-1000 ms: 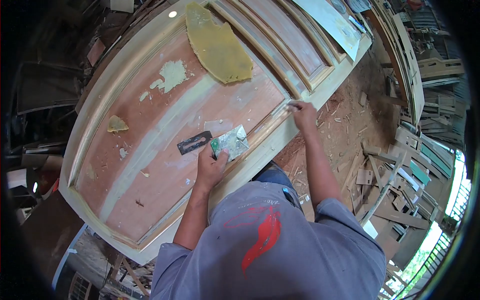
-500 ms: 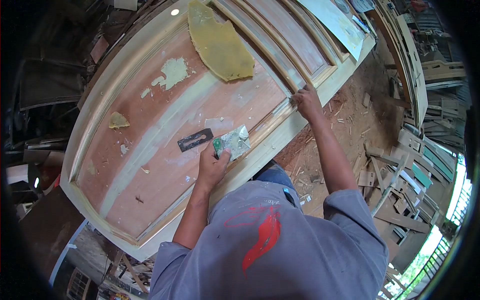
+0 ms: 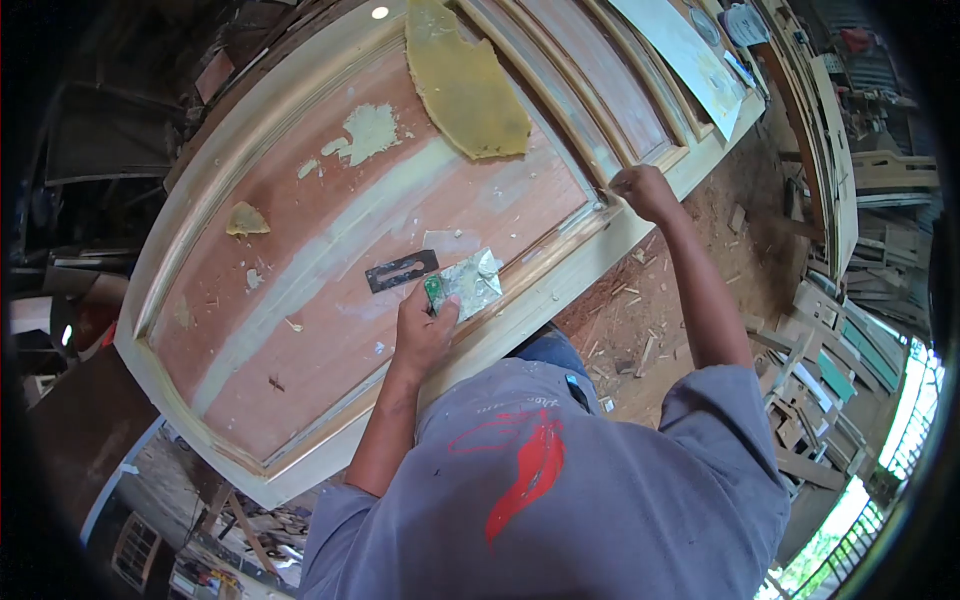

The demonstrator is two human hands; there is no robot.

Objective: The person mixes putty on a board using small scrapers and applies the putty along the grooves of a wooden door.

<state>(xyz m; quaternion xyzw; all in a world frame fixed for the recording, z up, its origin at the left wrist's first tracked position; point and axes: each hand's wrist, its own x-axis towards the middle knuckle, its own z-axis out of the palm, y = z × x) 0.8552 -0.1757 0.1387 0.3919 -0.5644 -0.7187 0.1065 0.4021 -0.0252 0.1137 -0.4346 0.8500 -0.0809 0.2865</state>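
Note:
My left hand (image 3: 423,332) is closed around the green handle of a putty knife (image 3: 470,284), whose broad metal blade is smeared with pale putty. It is held low over the reddish panel of a wooden door (image 3: 330,355), beside the near moulding. Just left of the blade lies a dark flat metal plate (image 3: 385,278) with a slot cut in it. Farther right, my right hand (image 3: 645,192) is closed at the corner where two mouldings meet. Its fingertips are turned away, so whatever they grip is hidden.
A yellowish irregular sheet (image 3: 470,100) lies across the panel, with a smaller scrap (image 3: 246,219) to the left. Pale filler (image 3: 371,131) marks the surface. A white board (image 3: 690,65) and a tub (image 3: 746,25) are at the far right end. Wood offcuts litter the floor (image 3: 640,310).
My right hand has shifted right and slightly up along the moulding corner, its elbow swinging outward. My left hand still holds the putty knife in nearly the same place. The view has turned a little.

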